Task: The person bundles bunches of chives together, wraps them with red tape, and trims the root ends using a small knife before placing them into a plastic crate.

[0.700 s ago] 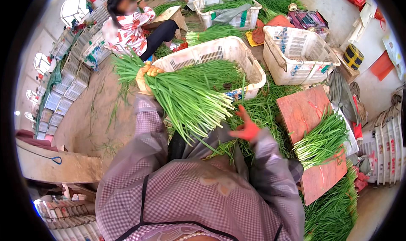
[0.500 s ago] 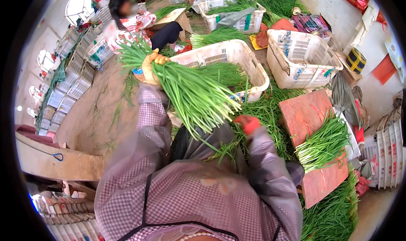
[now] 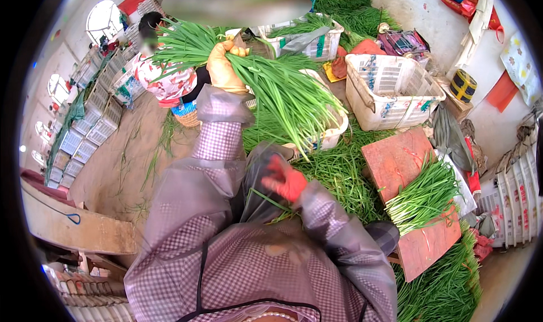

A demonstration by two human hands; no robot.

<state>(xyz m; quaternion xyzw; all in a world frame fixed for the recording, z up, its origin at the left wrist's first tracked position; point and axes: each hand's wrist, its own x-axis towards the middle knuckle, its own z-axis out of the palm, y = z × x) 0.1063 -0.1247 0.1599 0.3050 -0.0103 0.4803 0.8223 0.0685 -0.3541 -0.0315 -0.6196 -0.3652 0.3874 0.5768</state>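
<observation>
My left hand (image 3: 225,70), in a yellow glove, is closed round the middle of a large bunch of garlic chives (image 3: 283,90). The leaves fan out to the left and the pale stem ends hang down to the right, above my lap. Below the stems is my right hand (image 3: 285,179) in a red glove, its fingers spread and holding nothing; motion blurs it slightly. A loose green blade (image 3: 266,200) crosses my lap beside it. On a reddish wooden board (image 3: 384,152) to the right lies another bunch of garlic chives (image 3: 424,197).
Loose greens (image 3: 345,180) are heaped between my knees and the board. A white plastic crate (image 3: 335,136) stands partly hidden behind the held bunch, with another white crate (image 3: 390,110) farther right. A co-worker (image 3: 164,79) sits at the far left, near stacked crates (image 3: 102,113).
My left hand has lifted the bunch slightly up and to the right. My right hand has moved left and down over my lap, its fingers now spread. The view has shifted slightly.
</observation>
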